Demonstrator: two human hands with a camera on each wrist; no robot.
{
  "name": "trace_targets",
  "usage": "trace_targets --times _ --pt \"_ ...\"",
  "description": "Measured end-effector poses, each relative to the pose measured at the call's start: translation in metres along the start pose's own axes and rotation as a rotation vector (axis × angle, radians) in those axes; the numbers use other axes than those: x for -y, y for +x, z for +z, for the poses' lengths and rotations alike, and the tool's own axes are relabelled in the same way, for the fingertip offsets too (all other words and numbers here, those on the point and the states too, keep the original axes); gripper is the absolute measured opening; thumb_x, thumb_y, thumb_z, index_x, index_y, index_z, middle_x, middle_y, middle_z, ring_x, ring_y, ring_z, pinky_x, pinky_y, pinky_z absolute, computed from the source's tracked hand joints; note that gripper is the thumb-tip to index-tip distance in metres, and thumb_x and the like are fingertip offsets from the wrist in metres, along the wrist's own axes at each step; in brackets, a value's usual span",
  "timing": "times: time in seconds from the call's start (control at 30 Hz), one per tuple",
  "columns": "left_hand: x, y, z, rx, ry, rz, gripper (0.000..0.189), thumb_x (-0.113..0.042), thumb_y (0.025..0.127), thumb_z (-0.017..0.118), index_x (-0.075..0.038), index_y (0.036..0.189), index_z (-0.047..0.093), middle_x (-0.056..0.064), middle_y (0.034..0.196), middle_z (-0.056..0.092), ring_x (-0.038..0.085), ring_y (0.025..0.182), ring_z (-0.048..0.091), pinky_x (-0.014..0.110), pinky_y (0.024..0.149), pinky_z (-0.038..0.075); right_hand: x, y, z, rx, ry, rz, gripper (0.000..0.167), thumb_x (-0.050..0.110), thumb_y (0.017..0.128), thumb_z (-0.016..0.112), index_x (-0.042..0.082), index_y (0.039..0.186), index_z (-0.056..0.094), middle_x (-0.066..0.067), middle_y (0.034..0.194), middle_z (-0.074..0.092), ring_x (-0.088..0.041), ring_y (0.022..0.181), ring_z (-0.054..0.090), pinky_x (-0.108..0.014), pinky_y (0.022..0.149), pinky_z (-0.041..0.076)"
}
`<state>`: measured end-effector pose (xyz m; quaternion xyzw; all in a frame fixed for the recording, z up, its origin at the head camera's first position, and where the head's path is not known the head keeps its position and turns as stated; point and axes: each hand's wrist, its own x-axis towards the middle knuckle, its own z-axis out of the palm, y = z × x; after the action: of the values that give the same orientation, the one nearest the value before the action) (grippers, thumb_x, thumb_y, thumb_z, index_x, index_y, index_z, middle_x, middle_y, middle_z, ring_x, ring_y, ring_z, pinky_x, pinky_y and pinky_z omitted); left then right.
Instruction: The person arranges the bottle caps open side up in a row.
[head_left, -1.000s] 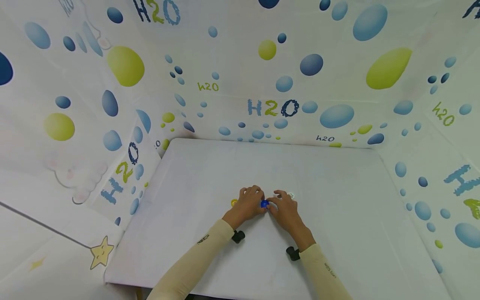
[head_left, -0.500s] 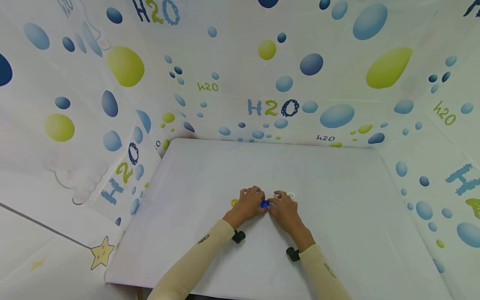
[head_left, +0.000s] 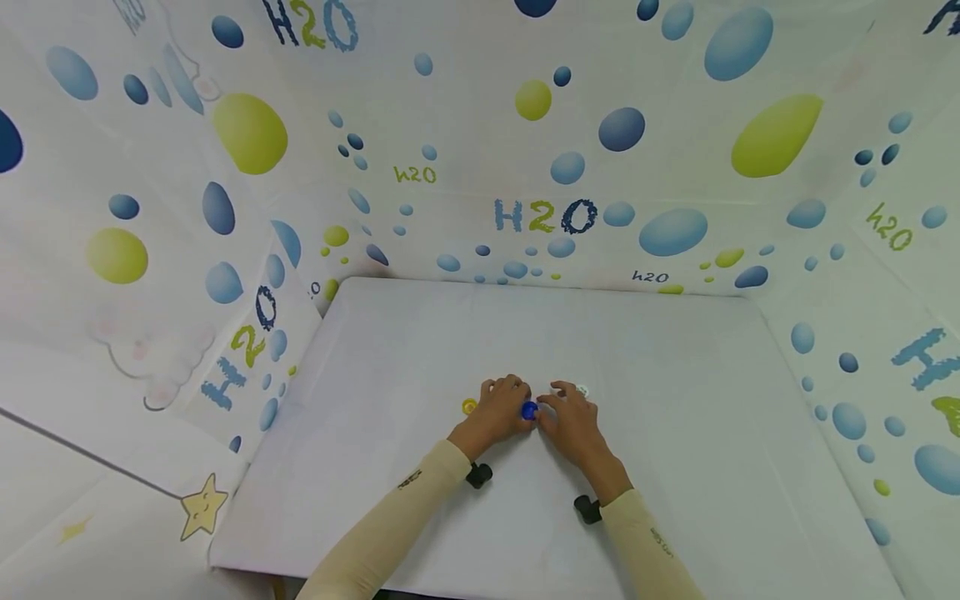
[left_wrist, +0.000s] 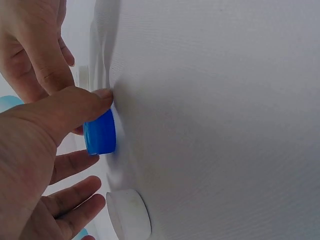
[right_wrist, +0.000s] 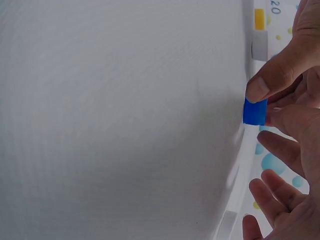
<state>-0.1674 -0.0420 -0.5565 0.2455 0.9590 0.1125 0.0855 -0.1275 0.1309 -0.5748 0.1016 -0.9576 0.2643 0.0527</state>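
A small blue bottle cap (head_left: 529,411) sits between both hands on the white table. My left hand (head_left: 498,408) pinches it, with the thumb (left_wrist: 102,97) on the near side of the blue cap. Opposite, my right hand (head_left: 573,425) holds the cap's other side with thumb and forefinger; the right thumb (right_wrist: 280,120) shows against it in the right wrist view. The remaining fingers of both hands are spread loosely. Part of the cap is hidden by the fingers. A white cap (left_wrist: 131,215) lies close to the left fingertips.
A yellow cap (head_left: 469,406) lies left of the left hand. Beyond the right hand is a white cap (head_left: 583,390). Black wrist cameras hang below both sleeves. The white tabletop (head_left: 420,333) meets printed cloth walls (head_left: 465,108) at its back and sides.
The hands stay together around the blue cap. The cap looks slightly turned, and the hands sit a touch lower in the head view.
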Motion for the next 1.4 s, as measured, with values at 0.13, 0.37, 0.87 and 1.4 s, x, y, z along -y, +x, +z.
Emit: trace_targets --times 0.13,0.37,0.87,1.4 --pt "-0.002 0.002 -0.002 -0.003 -0.027 0.004 0.062 -0.049 0.095 0.076 -0.014 0.143 0.059 0.009 0.147 0.056 0.03 0.14 0.052 0.054 0.117 0.035 -0.005 0.001 -0.002 -0.037 0.015 0.007 0.03 0.023 0.098 0.077 0.01 0.125 0.075 -0.019 0.146 0.056 -0.039 0.129 0.058 -0.065 0.097 0.043" --pt "-0.012 0.007 -0.009 -0.012 -0.041 0.058 0.064 -0.047 0.096 0.075 -0.012 0.146 0.057 0.009 0.148 0.055 0.031 0.139 0.053 0.054 0.116 0.036 -0.015 0.004 -0.009 -0.065 -0.005 0.029 0.041 0.025 0.098 0.077 0.008 0.135 0.07 -0.02 0.147 0.054 -0.041 0.126 0.058 -0.066 0.095 0.044" --pt "-0.027 0.029 -0.004 -0.075 0.003 0.096 0.045 -0.037 0.105 0.065 -0.014 0.143 0.061 0.006 0.144 0.06 0.025 0.135 0.057 0.049 0.114 0.041 -0.038 0.01 -0.024 -0.049 -0.02 0.14 0.056 0.024 0.098 0.076 0.007 0.148 0.057 -0.022 0.149 0.05 -0.045 0.134 0.052 -0.068 0.098 0.044" --pt "-0.042 0.06 -0.006 -0.049 0.069 0.114 0.049 -0.039 0.102 0.072 -0.016 0.143 0.061 0.006 0.144 0.059 0.024 0.135 0.056 0.047 0.115 0.04 -0.054 0.007 -0.031 -0.002 -0.014 0.247 0.056 0.025 0.099 0.075 0.004 0.147 0.057 -0.027 0.149 0.05 -0.048 0.136 0.05 -0.071 0.101 0.042"
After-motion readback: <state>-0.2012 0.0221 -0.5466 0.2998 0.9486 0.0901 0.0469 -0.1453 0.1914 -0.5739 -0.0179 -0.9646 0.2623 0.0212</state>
